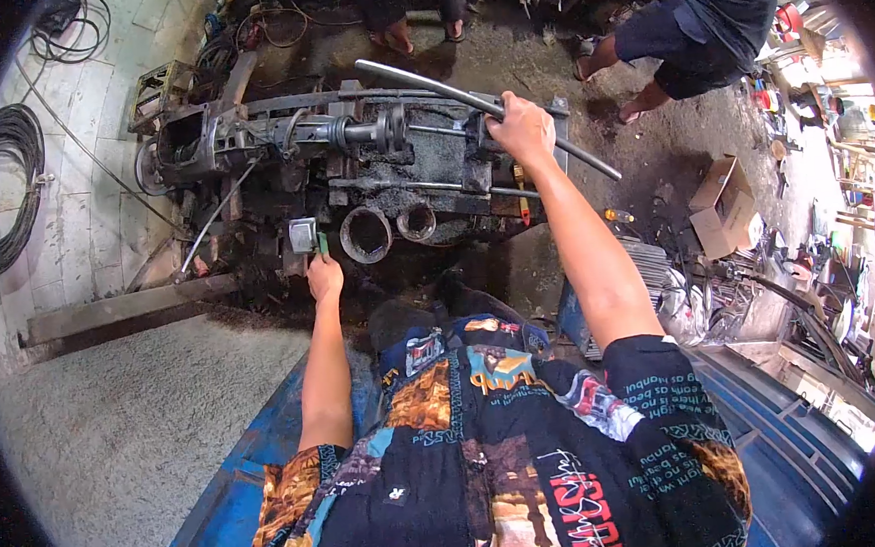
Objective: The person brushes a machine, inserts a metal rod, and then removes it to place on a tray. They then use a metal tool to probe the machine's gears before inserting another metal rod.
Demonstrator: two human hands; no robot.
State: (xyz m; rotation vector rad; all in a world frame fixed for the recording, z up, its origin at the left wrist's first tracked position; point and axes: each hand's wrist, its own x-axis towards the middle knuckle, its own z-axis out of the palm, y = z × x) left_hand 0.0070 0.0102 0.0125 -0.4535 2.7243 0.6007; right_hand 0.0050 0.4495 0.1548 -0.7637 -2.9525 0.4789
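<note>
view down over a person's patterned shirt to a greasy machine [350, 158] on the workshop floor. the right hand [521, 128] is wrapped tight around a long grey metal lever [447, 97] slanting across the machine's top. the left hand [324, 276] reaches the machine's near edge, fingers at a small grey switch box [303, 235]; how firmly it grips cannot be told. another person [702, 17] crouches beyond, near cardboard boxes [720, 216].

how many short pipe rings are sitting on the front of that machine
2: a larger pipe ring just right of the left hand, and a smaller ring beside it. Others may be hidden behind the machine.
</note>
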